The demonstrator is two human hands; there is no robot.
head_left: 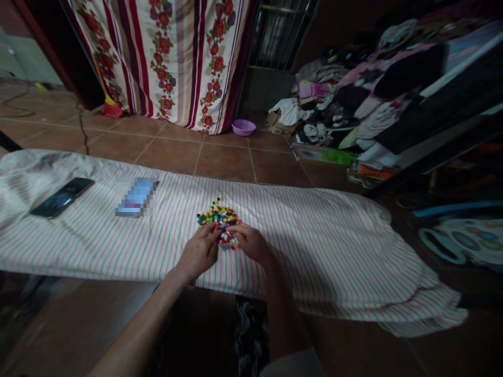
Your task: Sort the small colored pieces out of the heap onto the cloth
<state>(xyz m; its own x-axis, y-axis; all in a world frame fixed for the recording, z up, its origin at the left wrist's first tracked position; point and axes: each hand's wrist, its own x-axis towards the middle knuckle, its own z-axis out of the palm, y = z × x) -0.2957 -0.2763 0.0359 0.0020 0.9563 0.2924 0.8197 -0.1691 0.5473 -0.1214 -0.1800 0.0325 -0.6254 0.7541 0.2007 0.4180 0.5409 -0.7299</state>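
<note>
A heap of small pieces [218, 213] in yellow, green, orange, red, blue and white lies on a striped cloth [322, 235]. My left hand [201, 250] rests at the heap's lower left, its fingers bent together over the pieces. From the right, my right hand [251, 241] reaches in with thumb and fingertips drawn together at the heap. The fingertips of both hands are close to each other. Whatever they pinch is too small to make out.
A dark phone [63, 197] and a second, blurred-out device [137, 197] lie on the cloth at the left. Beyond the cloth are a purple basin [243, 127], a floral curtain [163, 57] and piled clothes [353, 94].
</note>
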